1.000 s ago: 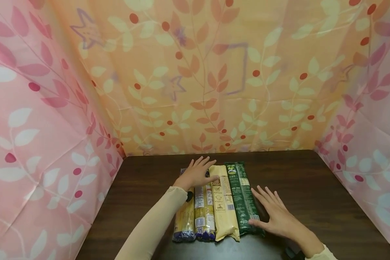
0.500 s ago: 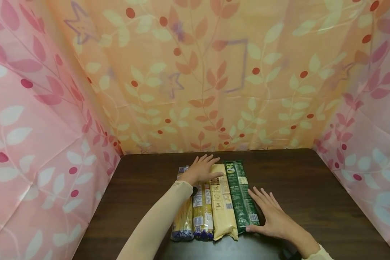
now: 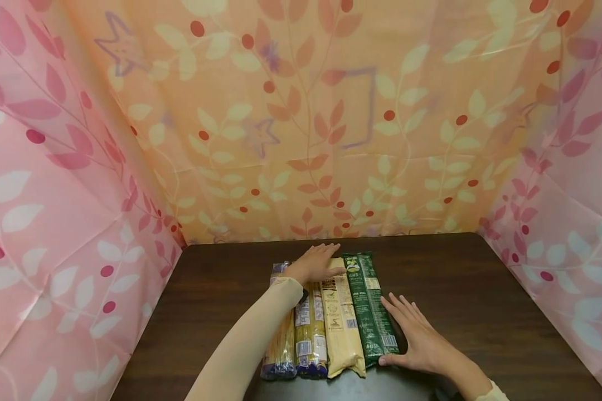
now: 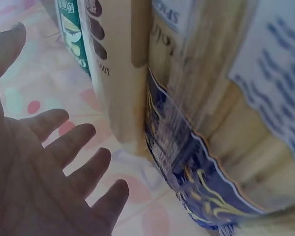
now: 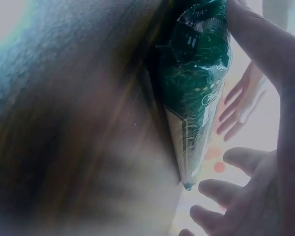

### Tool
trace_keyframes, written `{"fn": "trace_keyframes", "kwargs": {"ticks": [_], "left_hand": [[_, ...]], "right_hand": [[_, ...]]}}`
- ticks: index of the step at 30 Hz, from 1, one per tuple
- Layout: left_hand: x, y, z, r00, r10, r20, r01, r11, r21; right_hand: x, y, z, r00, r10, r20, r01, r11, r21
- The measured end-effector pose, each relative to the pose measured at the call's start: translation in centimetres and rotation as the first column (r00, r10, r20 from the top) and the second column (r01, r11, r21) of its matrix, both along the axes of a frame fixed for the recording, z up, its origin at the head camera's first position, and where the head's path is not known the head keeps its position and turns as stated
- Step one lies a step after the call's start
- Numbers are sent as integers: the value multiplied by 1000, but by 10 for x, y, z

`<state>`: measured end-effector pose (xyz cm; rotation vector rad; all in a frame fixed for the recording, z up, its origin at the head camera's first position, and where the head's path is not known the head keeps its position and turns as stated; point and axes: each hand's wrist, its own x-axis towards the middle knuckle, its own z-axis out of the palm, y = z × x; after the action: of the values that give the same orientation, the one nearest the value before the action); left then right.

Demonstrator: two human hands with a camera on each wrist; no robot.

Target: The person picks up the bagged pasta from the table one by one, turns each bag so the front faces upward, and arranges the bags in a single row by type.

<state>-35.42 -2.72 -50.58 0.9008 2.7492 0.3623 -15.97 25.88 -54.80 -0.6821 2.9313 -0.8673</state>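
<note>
Four long packs lie side by side on the dark wooden table. On the left are two clear spaghetti packs with purple-blue ends, the outer pack and the inner pack. To their right come a cream pack and a green spaghetti pack. My left hand is spread over the far ends of the clear and cream packs, its forearm covering part of the outer one. Beside the green pack's right edge my right hand has its fingers extended, thumb at the near corner. Neither hand grips anything.
The brown table extends to both sides of the packs. A patterned orange cloth hangs behind it, with pink cloth walls at left and right.
My left hand has shifted slightly right across the far ends of the packs. The right hand stays beside the green pack, and the packs keep their row. The head view has shifted a little.
</note>
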Motion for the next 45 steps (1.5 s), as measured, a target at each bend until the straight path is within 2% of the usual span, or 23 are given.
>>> {"fn": "trace_keyframes", "kwargs": {"ticks": [8, 15, 24, 33, 45], "left_hand": [[-4, 6, -5, 999, 3, 31, -2, 999, -34], [-9, 14, -9, 998, 14, 66, -12, 1000, -16], [-9, 28, -14, 993, 5, 122, -7, 1000, 22], [-11, 36, -15, 991, 11, 133, -13, 1000, 15], [-13, 48, -24, 993, 61, 98, -61, 998, -6]], "right_hand": [[1, 0, -1, 1000, 5, 0, -5, 1000, 15], [3, 1, -2, 998, -23, 63, 20, 999, 41], [6, -1, -6, 986, -51, 161, 40, 997, 71], [5, -2, -8, 977, -73, 201, 53, 994, 100], [4, -5, -11, 977, -95, 191, 88, 995, 46]]}}
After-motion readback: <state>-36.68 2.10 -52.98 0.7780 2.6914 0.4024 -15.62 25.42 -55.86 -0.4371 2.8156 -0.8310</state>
